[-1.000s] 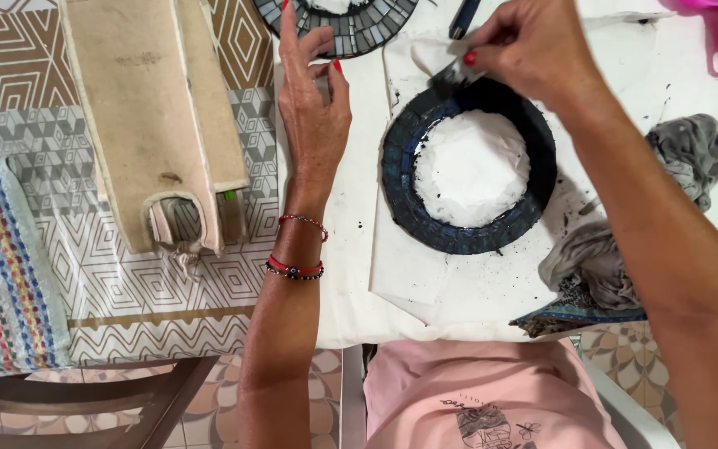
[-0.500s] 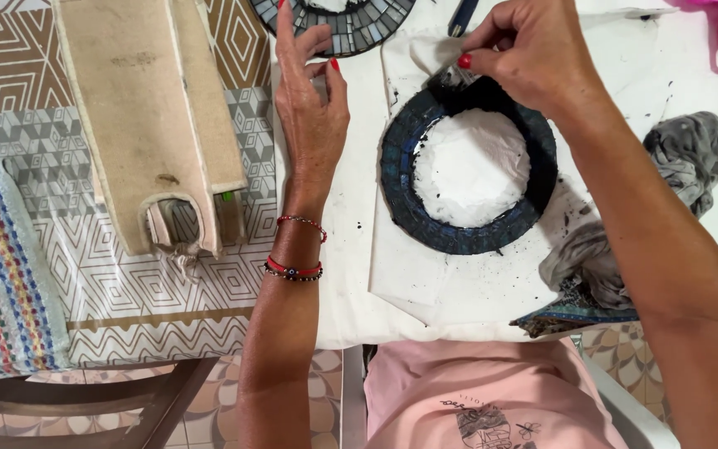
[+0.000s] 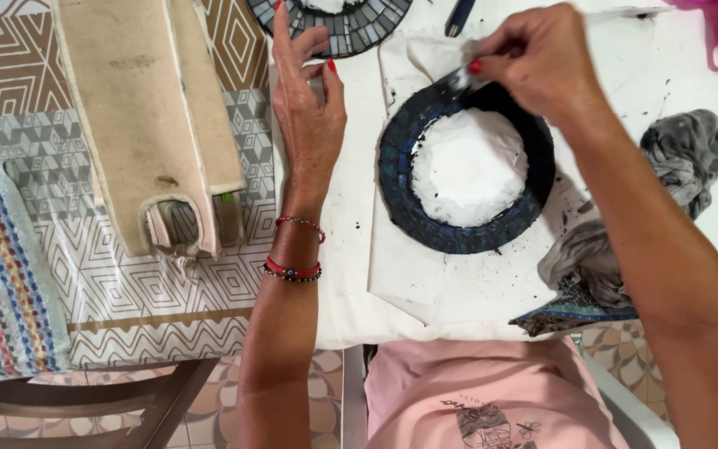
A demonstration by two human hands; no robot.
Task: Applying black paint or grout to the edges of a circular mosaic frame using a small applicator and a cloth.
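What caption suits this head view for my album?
Right hand works a small tool on a dark mosaic ring; left hand rests flat beside it.

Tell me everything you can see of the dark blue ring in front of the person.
The dark blue ring lies flat on white paper. Small blue tiles show through dark grout smeared over it; its round middle is white. The right hand presses a small tool on its upper edge. The left hand rests beside it, not touching.
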